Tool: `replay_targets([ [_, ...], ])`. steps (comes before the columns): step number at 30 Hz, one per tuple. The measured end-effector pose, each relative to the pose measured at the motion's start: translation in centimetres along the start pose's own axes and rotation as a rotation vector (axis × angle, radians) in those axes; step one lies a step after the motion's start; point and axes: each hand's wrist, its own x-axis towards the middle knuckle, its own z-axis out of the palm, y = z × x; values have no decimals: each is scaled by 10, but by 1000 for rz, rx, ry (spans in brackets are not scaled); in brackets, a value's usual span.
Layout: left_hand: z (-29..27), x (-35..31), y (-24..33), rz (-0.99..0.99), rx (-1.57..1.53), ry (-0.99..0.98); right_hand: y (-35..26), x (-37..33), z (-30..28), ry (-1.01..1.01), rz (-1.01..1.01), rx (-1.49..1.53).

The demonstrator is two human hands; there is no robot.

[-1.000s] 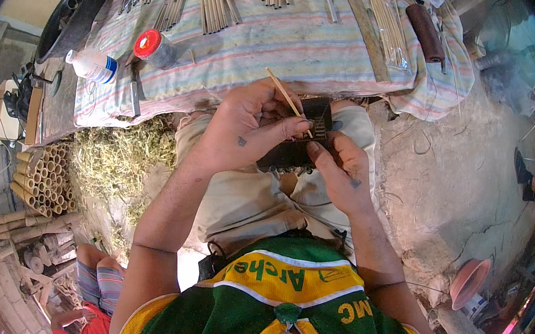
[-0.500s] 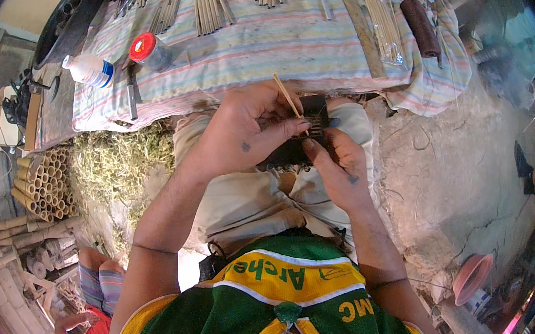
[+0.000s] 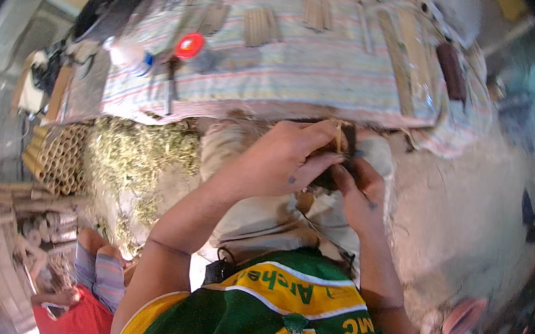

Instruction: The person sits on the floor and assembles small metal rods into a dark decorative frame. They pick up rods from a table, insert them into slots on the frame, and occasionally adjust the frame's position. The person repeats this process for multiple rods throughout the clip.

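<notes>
Above my lap, my left hand [image 3: 295, 156] pinches a thin, light bamboo stick [image 3: 339, 137], which stands nearly upright from the fingers. My right hand [image 3: 362, 190] is close beside it, thumb and fingers closed near the lower end of the stick; what they grip is hidden. Under both hands a dark pad [image 3: 324, 181] lies across my light trousers [image 3: 255, 217], mostly covered by the fingers. The picture is blurred, so fine detail at the fingertips is lost.
Ahead is a striped cloth-covered table [image 3: 290, 87] with bamboo tube bundles [image 3: 261, 28], a red-lidded jar [image 3: 191, 47], a white bottle [image 3: 127, 57], a knife [image 3: 170, 87] and a dark thread spool [image 3: 452, 72]. Shavings [image 3: 140, 152] and stacked bamboo [image 3: 60, 160] lie left; a person in red [image 3: 79, 317] sits lower left.
The view has shifted, so the table and hands appear further right. The stick has turned from slanting to nearly upright, and my hands have come closer together.
</notes>
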Motion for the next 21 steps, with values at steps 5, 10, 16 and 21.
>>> replay_targets([
  [5, -33, 0, -53, -254, -142, 270, -3, 0, -4, -20, -72, -153],
  [10, -66, 0, -132, -450, 241, 136, -2, -4, -5, -28, -55, -96],
  [16, -106, 3, -169, -353, 670, 264, 0, -5, -9, -17, -77, -79],
  [21, -107, 12, -171, -527, 883, 90, 3, -3, -7, -6, -71, -68],
])
